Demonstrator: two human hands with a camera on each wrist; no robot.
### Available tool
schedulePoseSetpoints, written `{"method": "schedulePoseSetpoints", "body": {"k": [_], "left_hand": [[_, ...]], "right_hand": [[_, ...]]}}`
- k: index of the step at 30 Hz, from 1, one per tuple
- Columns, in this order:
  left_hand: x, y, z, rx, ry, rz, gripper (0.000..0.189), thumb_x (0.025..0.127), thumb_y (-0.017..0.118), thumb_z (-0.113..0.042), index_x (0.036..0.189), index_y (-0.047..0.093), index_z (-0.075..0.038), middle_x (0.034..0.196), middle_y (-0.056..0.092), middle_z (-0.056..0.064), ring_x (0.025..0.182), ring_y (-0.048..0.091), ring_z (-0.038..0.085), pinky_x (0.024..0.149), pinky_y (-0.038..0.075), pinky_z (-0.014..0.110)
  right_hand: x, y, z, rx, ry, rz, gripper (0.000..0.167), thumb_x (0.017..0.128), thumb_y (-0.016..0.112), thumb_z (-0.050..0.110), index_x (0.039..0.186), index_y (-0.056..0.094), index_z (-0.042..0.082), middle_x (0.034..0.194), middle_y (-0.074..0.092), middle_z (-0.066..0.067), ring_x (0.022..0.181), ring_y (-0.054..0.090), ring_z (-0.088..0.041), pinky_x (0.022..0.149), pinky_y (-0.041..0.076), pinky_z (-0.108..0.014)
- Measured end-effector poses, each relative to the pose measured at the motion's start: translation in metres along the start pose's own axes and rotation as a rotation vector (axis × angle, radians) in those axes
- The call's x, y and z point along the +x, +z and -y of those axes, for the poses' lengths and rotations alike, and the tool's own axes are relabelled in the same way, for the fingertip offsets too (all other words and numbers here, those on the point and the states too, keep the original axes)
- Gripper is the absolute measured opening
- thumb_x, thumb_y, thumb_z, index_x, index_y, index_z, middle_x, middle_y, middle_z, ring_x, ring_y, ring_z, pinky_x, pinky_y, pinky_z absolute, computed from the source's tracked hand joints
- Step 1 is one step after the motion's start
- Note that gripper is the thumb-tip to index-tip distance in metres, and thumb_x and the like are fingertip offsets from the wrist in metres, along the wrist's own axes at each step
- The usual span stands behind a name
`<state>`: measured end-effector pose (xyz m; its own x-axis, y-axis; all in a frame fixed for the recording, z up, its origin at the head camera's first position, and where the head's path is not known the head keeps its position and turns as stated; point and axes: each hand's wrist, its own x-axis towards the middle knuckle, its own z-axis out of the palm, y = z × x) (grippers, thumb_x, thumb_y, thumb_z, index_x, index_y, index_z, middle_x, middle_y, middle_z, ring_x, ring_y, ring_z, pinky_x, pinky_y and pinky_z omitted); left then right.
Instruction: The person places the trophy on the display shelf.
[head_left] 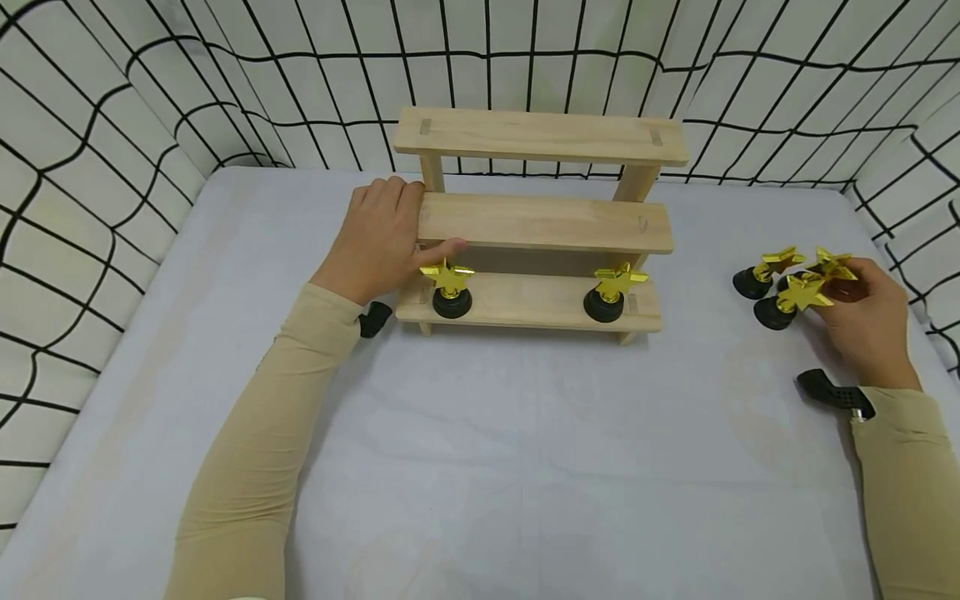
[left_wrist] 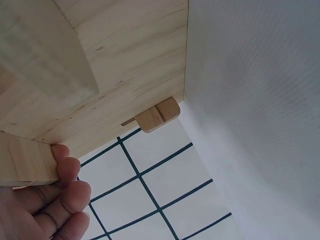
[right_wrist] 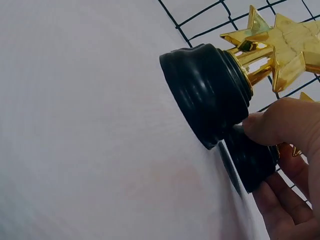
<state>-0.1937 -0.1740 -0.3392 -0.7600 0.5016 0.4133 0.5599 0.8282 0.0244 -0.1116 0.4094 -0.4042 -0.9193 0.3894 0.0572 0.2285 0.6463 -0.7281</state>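
Best to brace, without tugging, the wooden rack clamped in the left hand and stretching to its right. With the right hand, clamped on a star trophy, best to lift straight, sparing two neighbouring trophies just left of the hand.

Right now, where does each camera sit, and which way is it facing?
Head: on the head, facing forward and down at the wooden shelf and star trophies; left hand, right hand and sleeves show.
Left wrist: on that wrist, facing the shelf's boards, wire grid beyond; left fingers show.
Right wrist: on that wrist, facing black trophy bases; right thumb and right fingers show.
Head and right wrist share the right hand and trophies.
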Motion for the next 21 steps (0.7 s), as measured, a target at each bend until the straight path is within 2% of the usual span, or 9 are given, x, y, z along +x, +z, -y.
{"method": "schedulePoseSetpoints", "body": {"k": [2,3,8,11,15,21], "left_hand": [[0.000,0.000,0.000,0.003,0.003,-0.003,0.106,0.090,0.024,-0.090,0.109,0.056,0.008,0.098,0.059,0.025,0.090,0.054,0.039,0.083,0.044,0.052],[0.000,0.000,0.000,0.003,0.004,-0.004,0.105,0.090,0.025,-0.090,0.109,0.056,0.008,0.098,0.059,0.024,0.090,0.054,0.039,0.083,0.044,0.052],[0.000,0.000,0.000,0.009,0.015,-0.013,0.087,0.091,0.054,-0.077,0.108,0.056,0.009,0.095,0.058,0.024,0.088,0.054,0.039,0.083,0.045,0.052],[0.000,0.000,0.000,0.010,0.019,-0.022,0.081,0.089,0.063,-0.070,0.108,0.057,0.009,0.095,0.058,0.024,0.088,0.054,0.039,0.083,0.045,0.052],[0.000,0.000,0.000,0.008,0.008,-0.017,0.080,0.088,0.065,-0.069,0.108,0.057,0.008,0.095,0.058,0.024,0.089,0.054,0.039,0.083,0.044,0.052],[0.001,-0.001,0.000,0.007,-0.010,0.016,0.081,0.089,0.065,-0.070,0.110,0.056,0.008,0.098,0.059,0.024,0.092,0.054,0.038,0.085,0.044,0.052]], "right_hand": [[0.000,0.000,0.000,-0.038,0.016,-0.012,0.041,0.099,0.066,0.019,0.138,0.055,0.027,0.108,0.045,0.037,0.103,0.051,0.015,0.081,0.042,0.004],[-0.001,0.000,0.001,-0.049,0.027,-0.017,0.041,0.100,0.065,0.021,0.139,0.054,0.027,0.108,0.044,0.037,0.104,0.051,0.015,0.081,0.042,0.004],[-0.002,-0.005,0.004,-0.038,0.066,-0.038,0.040,0.101,0.064,0.022,0.138,0.053,0.030,0.107,0.044,0.037,0.106,0.051,0.012,0.079,0.040,0.004],[-0.002,-0.008,0.006,-0.005,0.076,-0.046,0.040,0.101,0.065,0.020,0.137,0.054,0.032,0.107,0.045,0.036,0.104,0.051,0.012,0.078,0.041,0.004],[-0.003,-0.012,0.010,0.048,0.066,-0.056,0.040,0.099,0.067,0.017,0.133,0.055,0.034,0.108,0.049,0.034,0.100,0.051,0.013,0.077,0.042,0.005],[-0.006,-0.018,0.016,0.047,0.042,-0.060,0.045,0.098,0.070,0.021,0.139,0.055,0.032,0.106,0.051,0.034,0.096,0.052,0.014,0.076,0.042,0.005]]}}
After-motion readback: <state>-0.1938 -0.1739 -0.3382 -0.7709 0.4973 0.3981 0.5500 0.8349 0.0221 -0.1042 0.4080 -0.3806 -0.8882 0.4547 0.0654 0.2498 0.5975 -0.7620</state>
